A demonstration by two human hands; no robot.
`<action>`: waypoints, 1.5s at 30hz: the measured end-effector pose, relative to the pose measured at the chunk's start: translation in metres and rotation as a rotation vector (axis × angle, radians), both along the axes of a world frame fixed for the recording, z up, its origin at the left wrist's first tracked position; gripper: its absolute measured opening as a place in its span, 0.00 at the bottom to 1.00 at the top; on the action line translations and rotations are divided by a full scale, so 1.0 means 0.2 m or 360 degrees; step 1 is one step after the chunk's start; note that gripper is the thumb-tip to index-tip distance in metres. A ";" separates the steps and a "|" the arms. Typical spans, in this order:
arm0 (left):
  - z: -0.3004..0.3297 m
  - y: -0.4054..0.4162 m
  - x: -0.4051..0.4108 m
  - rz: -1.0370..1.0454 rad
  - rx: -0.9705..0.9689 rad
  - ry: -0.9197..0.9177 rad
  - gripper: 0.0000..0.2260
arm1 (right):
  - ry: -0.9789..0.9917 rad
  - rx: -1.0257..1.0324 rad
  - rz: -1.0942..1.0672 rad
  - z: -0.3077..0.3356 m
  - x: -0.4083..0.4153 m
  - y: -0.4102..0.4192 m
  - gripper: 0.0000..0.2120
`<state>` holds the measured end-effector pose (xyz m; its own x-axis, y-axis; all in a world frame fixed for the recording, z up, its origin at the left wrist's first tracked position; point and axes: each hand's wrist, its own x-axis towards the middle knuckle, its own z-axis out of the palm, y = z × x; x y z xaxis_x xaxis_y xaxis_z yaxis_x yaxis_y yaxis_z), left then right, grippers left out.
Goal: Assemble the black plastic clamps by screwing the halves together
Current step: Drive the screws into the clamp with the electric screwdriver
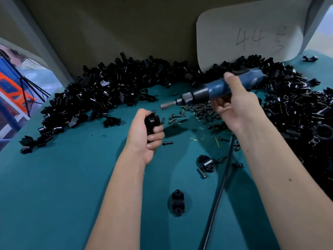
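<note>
My left hand point(144, 134) grips a black plastic clamp point(152, 123) above the teal table, with a screw poking out near its top. My right hand point(234, 103) holds a blue electric screwdriver point(216, 89) tilted to the left. Its metal bit tip point(166, 106) hangs a short way above and right of the clamp, not touching it. Loose black screws point(196, 109) lie scattered under the tool. Two loose clamp halves rest near me, one point(177, 202) at the centre front and one point(206, 162) further right.
A big heap of black clamp parts point(108, 91) curves along the back of the teal table point(63, 177) and down the right side point(297, 109). A board marked 44 point(252, 35) leans at the back. The screwdriver's black cable point(221, 186) runs toward me.
</note>
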<state>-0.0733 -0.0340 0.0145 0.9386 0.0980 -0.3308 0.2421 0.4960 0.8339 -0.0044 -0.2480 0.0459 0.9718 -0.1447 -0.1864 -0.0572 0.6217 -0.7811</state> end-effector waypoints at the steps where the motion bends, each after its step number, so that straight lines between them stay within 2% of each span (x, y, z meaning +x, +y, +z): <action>1: 0.00 0.01 0.00 0.0045 0.0199 -0.0020 0.10 | -0.0030 0.0123 -0.0023 0.01 -0.01 0.00 0.17; 4: -0.01 0.02 0.00 -0.0011 0.0707 -0.0022 0.08 | -0.0068 0.0387 -0.0067 0.04 -0.03 0.03 0.19; 9: 0.01 0.04 -0.04 -0.0505 0.0806 0.0117 0.09 | -0.0169 0.0670 0.0038 0.06 -0.06 0.07 0.19; 13: 0.02 0.02 -0.05 -0.0717 0.0934 0.0221 0.08 | -0.0213 0.0478 -0.0065 0.06 -0.07 0.09 0.20; 16: 0.03 0.00 -0.05 -0.0728 0.1059 0.0227 0.07 | -0.0234 0.0462 -0.0153 0.08 -0.08 0.10 0.21; 19: 0.04 -0.02 -0.04 -0.0718 0.1131 0.0208 0.09 | -0.0302 0.0391 -0.0185 0.10 -0.09 0.11 0.18; 31: 0.03 -0.03 -0.04 -0.0791 0.1225 0.0156 0.06 | -0.0383 0.0259 -0.0083 0.11 -0.11 0.14 0.14; 35: 0.02 -0.02 -0.03 -0.0761 0.1144 0.0204 0.10 | -0.0373 0.0265 -0.0096 0.10 -0.12 0.15 0.12; 45: 0.02 0.00 -0.01 -0.0729 0.0894 0.0356 0.12 | -0.0430 0.0269 -0.0104 0.10 -0.13 0.17 0.12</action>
